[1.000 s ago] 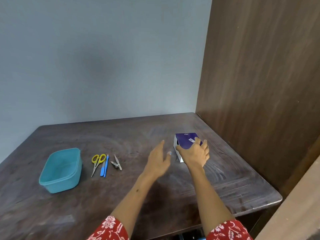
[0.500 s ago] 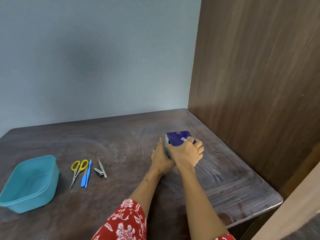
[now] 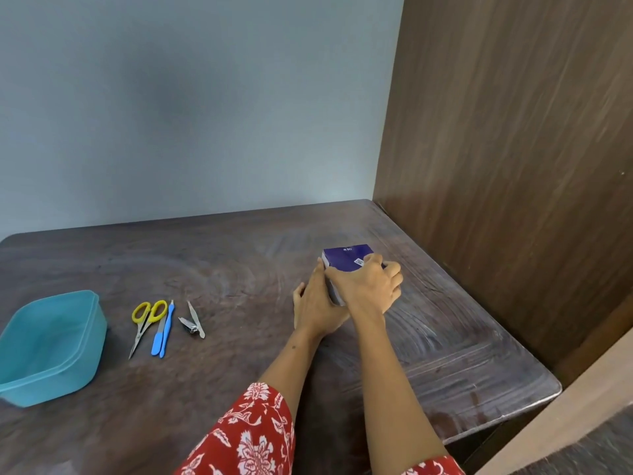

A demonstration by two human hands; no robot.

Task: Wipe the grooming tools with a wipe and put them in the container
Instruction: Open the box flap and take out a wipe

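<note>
A purple wipe box (image 3: pixel 346 257) stands on the dark wooden table (image 3: pixel 239 262) at the right. My right hand (image 3: pixel 368 287) grips it from above and from the right. My left hand (image 3: pixel 317 303) presses against the box's left side, fingertips hidden behind the right hand. Left of the hands lie yellow-handled scissors (image 3: pixel 145 320), a blue nail file and a thin blue tool (image 3: pixel 162 334), and a metal nail clipper (image 3: pixel 191 323). A teal plastic container (image 3: pixel 51 344) sits open and empty at the far left.
A tall brown wooden cabinet side (image 3: pixel 513 149) rises along the table's right edge. A grey wall runs behind. The table's front right corner (image 3: pixel 548 392) drops off near a wooden panel.
My left hand moved from open in the air to flat against the box's left side. My right hand stayed on the box. The view shifted right.
</note>
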